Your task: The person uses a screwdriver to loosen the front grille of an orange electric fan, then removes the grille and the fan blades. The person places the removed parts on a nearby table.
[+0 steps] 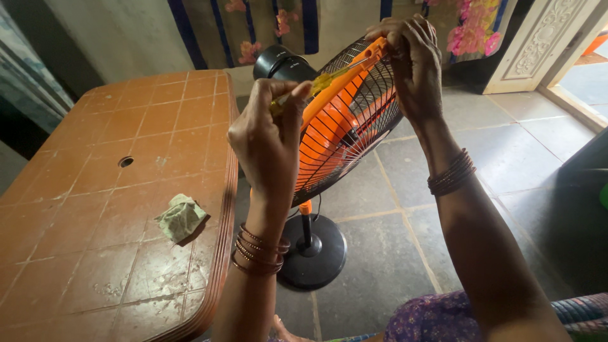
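A pedestal fan (345,120) with orange blades and a black wire grille stands on a round black base (313,253) on the floor, its head turned sideways. My left hand (269,136) is shut on a yellow-handled screwdriver (323,81) whose shaft reaches toward the top of the orange grille rim. My right hand (411,60) grips that rim at its top, fingers curled over the wire guard. Both wrists wear several thin bangles.
A brown plastic table (82,190) with a tile pattern stands at the left, a crumpled green cloth (180,217) near its right edge. Grey stone floor tiles (506,158) spread to the right. A flowered curtain hangs behind, a carved door (544,38) at the far right.
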